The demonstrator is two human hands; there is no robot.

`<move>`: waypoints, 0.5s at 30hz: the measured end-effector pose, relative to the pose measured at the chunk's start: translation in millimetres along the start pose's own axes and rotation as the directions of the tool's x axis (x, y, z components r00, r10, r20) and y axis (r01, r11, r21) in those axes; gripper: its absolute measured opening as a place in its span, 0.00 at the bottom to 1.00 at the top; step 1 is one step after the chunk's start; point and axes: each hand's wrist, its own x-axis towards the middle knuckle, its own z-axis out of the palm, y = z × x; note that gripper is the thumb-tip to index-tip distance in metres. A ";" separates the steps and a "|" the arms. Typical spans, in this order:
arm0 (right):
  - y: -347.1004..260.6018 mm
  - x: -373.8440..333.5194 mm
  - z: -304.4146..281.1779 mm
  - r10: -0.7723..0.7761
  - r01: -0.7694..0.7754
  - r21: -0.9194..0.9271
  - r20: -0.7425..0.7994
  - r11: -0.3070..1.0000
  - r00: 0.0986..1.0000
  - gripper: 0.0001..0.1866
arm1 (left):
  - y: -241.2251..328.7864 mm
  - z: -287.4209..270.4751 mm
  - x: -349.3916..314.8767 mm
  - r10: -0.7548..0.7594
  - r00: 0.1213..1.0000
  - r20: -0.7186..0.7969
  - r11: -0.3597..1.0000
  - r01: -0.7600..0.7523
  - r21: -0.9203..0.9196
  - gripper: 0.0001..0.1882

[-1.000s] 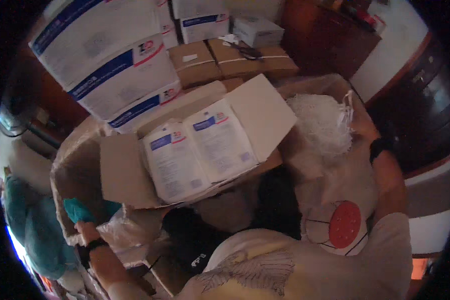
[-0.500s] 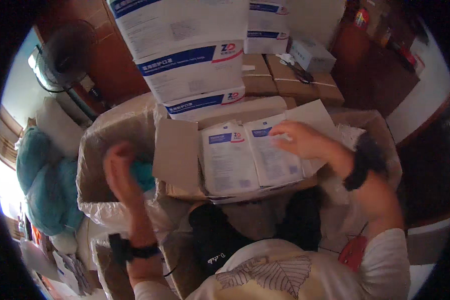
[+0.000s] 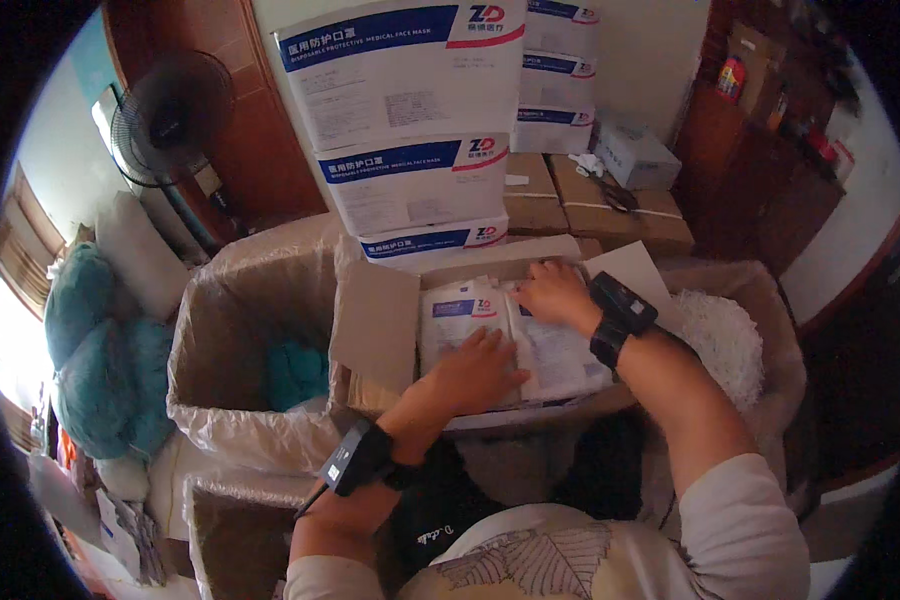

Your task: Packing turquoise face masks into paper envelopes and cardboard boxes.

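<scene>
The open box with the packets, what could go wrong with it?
The left hand and right hand both seem to be on the packets, so pressing hard might crumple them. The right wristband is close to a flap and could catch it. The white stack behind the box might tip if bumped.

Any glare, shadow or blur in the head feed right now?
Head view: window at far left blown out; wooden cabinet at upper right dim; black fisheye rim hiding corners; left hand and right hand slightly soft but readable on the white packs.
</scene>
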 end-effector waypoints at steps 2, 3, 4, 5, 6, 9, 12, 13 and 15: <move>9.1 -6.0 5.9 -0.011 0.012 0.044 -0.019 0.999 1.000 0.21 | -8.3 7.5 -2.2 0.024 0.998 -0.064 1.000 -0.024 0.005 0.26; 11.6 -6.8 10.9 -0.013 0.016 0.090 -0.032 0.996 0.999 0.21 | -11.9 22.2 -5.9 -0.022 0.983 -0.182 0.997 0.008 -0.074 0.25; 13.3 -6.1 15.5 -0.014 0.020 0.135 -0.045 0.991 0.999 0.21 | -15.0 33.6 -7.5 -0.075 0.953 -0.295 0.988 0.029 -0.155 0.25; 10.2 -5.0 10.9 0.008 -0.010 0.158 0.010 0.987 1.000 0.21 | -12.5 31.2 -9.7 -0.116 0.957 -0.267 0.982 0.070 -0.178 0.25; 8.0 -2.8 3.7 0.030 -0.041 0.179 0.066 0.983 0.997 0.21 | -8.0 25.1 -11.8 -0.156 0.958 -0.238 0.974 0.110 -0.199 0.26; 13.9 -2.7 3.6 0.066 -0.080 0.221 0.071 0.972 0.995 0.22 | -6.4 16.9 -9.2 -0.182 0.971 -0.156 0.962 0.143 -0.232 0.27; 20.5 -4.1 -6.4 0.004 -0.012 0.218 0.038 0.976 0.999 0.24 | -9.1 20.1 -8.7 -0.186 0.973 -0.134 0.960 0.151 -0.237 0.27; 21.3 -3.6 -12.6 -0.032 0.025 0.211 0.034 0.977 0.999 0.26 | -10.7 22.1 -9.8 -0.193 0.972 -0.136 0.959 0.157 -0.237 0.28; 24.8 -5.3 -21.0 -0.040 0.018 0.337 0.058 0.941 0.997 0.26 | -9.6 24.5 -12.2 -0.184 0.968 -0.170 0.954 0.134 -0.267 0.27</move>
